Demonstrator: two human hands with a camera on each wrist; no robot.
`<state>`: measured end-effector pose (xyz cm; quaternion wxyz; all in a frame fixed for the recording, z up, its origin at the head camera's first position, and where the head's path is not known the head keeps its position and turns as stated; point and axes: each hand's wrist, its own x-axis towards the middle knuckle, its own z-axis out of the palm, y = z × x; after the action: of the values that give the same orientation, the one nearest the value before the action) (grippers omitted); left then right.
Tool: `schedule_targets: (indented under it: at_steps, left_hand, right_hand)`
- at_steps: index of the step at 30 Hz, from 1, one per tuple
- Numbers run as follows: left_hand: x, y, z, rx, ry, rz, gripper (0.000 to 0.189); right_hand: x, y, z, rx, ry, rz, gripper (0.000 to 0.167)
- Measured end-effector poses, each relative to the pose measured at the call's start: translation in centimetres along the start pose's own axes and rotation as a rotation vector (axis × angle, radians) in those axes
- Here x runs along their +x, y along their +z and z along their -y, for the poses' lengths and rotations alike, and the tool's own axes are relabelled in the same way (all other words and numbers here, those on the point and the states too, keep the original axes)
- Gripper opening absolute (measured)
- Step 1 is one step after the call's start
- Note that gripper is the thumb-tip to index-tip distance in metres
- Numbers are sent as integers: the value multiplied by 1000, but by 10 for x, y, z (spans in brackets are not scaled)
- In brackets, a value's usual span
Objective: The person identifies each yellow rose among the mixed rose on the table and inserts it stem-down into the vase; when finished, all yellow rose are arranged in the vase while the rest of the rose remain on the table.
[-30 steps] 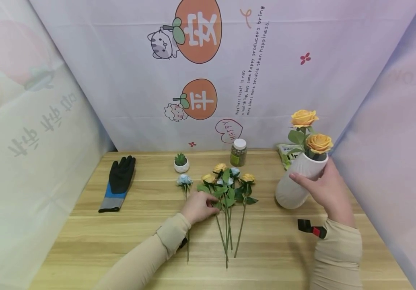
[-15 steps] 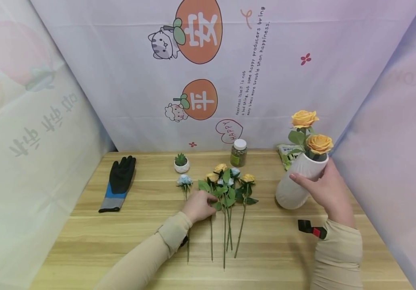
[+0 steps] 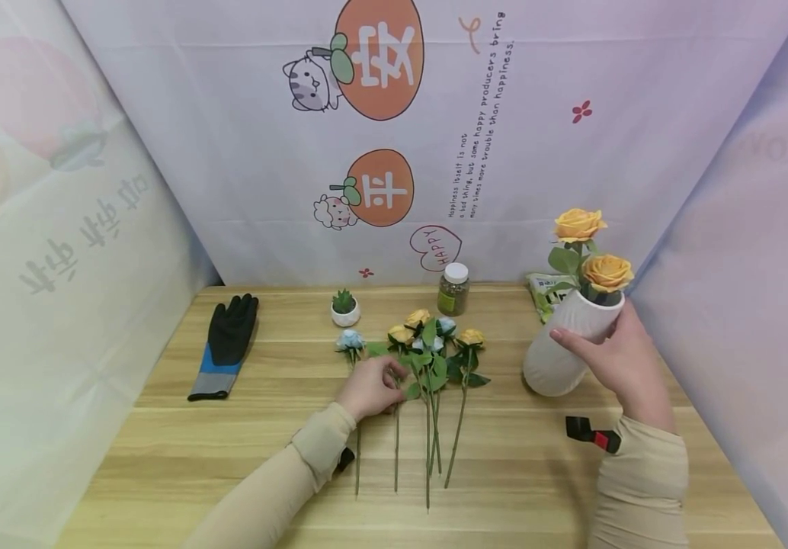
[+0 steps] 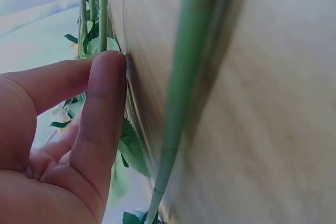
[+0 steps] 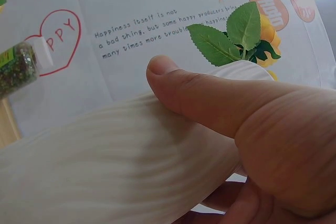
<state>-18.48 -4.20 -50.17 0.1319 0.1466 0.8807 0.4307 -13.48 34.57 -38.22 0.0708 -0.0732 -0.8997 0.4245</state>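
Note:
My left hand point(image 3: 369, 386) pinches the stem of a yellow rose point(image 3: 400, 334) lying on the table; thumb and fingertip meet at the green stem point(image 4: 103, 11) in the left wrist view. Beside that hand lies a separate blue rose point(image 3: 350, 340). Several more yellow and blue roses are bunched to its right, among them a yellow rose point(image 3: 471, 337) with dark leaves. On the right, my right hand point(image 3: 616, 358) grips a white ribbed vase point(image 3: 558, 354), tilted to the right. Two yellow roses point(image 3: 608, 273) stand in the vase. The fingers behind it are mostly hidden.
At the back stand a small potted succulent point(image 3: 345, 309) and a white-capped jar point(image 3: 453, 290). A green-and-white packet point(image 3: 543, 293) lies behind the vase. A black and blue work glove point(image 3: 229, 343) lies on the left. Printed cloth walls enclose the table.
My left hand has drawn the yellow rose's stem leftward, away from the bunch; it slanted before and is now nearly straight. The right hand and vase have stayed in place.

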Motion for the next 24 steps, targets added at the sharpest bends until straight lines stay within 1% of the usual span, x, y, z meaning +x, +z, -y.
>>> schedule_targets:
  at_steps: [5, 12, 15, 19, 24]
  left_hand:
    - [-3, -2, 2, -104, -52, -4, 38]
    - [-3, -4, 7, -229, -118, 3, 40]
    - [-3, -5, 9, -258, -124, 8, 48]
    - [-4, -8, 8, -286, -119, 9, 56]
    - [-4, -12, 6, -294, -107, 14, 55]
  right_hand:
    - [0, 0, 0, 10, -5, -1, 113]
    - [0, 0, 0, 5, 4, 4, 112]
    - [1, 0, -1, 4, 7, 9, 110]
    - [1, 0, -1, 6, 5, 11, 110]
    - [1, -1, 0, 7, 1, 10, 111]
